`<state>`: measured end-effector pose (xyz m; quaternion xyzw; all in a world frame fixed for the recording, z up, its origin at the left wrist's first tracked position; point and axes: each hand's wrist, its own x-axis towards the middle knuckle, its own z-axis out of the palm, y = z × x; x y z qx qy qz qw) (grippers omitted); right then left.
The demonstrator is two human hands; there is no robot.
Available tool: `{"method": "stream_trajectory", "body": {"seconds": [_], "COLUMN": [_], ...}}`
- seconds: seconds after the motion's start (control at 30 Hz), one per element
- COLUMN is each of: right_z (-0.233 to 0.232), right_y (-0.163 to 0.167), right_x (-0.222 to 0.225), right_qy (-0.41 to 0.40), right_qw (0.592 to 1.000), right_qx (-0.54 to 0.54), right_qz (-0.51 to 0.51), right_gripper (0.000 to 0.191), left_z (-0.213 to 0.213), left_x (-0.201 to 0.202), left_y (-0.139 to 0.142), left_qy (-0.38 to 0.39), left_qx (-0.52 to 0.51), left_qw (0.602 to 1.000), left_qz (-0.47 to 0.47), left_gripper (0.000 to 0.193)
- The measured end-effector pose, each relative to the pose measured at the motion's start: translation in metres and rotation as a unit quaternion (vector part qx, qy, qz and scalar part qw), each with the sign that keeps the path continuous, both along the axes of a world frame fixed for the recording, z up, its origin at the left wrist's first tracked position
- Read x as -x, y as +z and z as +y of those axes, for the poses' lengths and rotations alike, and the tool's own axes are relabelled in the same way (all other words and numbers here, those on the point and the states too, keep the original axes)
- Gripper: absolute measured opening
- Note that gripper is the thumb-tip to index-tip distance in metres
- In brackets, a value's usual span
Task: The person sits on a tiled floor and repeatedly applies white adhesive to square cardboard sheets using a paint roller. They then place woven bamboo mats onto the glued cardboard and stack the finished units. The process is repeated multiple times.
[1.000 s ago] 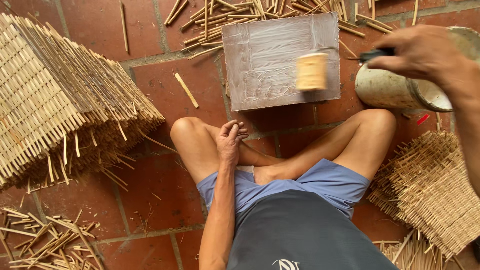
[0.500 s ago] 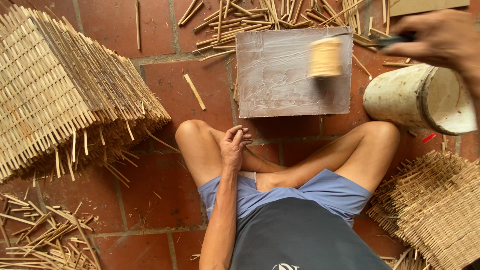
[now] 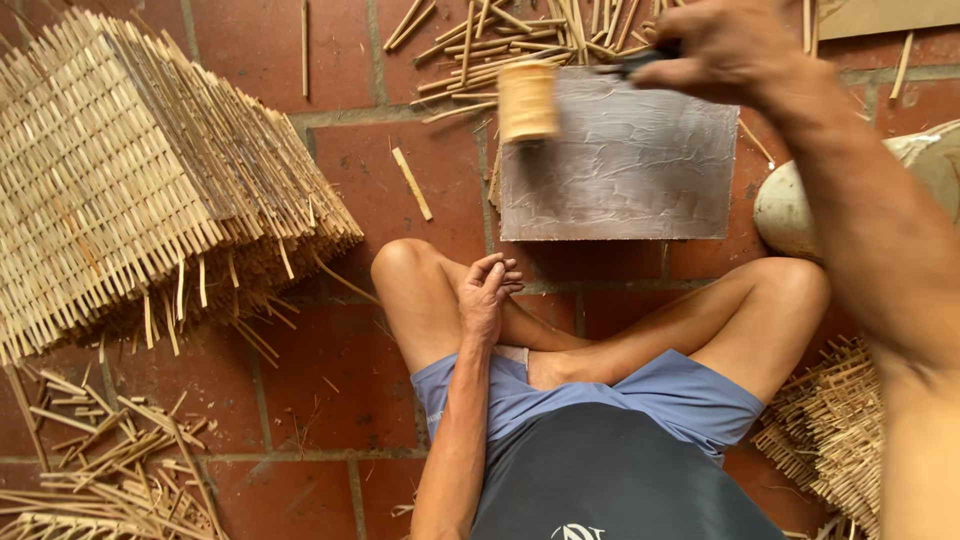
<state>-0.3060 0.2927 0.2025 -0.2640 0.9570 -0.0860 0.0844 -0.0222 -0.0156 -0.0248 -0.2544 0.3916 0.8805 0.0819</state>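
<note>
Now right hand (image 3: 735,45) grips roller (image 3: 527,100) over board (image 3: 620,165); bucket (image 3: 790,205) contents hidden.

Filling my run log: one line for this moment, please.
right hand: grips paint roller over grey board | left hand: rests on knee | floor: woven bamboo mats

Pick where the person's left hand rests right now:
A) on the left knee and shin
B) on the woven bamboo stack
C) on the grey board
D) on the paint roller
A: the left hand lies against the bent left leg, apart from the grey board, while the right hand holds the roller.
</note>
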Motion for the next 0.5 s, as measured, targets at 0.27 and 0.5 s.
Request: {"method": "stream_trajectory", "body": {"seconds": [0.27,0.5], "right_z": [0.071,0.291], "right_y": [0.047,0.05], "right_x": [-0.01,-0.149], "right_qy": [-0.131,-0.317], "right_qw": [0.979,0.943], "right_qx": [0.017,0.065], "right_qz": [-0.156,-0.072], "right_gripper": [0.045,0.048], "left_z": [0.007,0.013], "left_x": [-0.002,-0.014], "left_y": [0.006,0.01], "left_qy": [0.014,-0.013], "left_qx": [-0.003,0.063], "left_qw": [1.0,0.998], "left_qz": [0.016,-0.001], "left_gripper": [0.022,0.024]}}
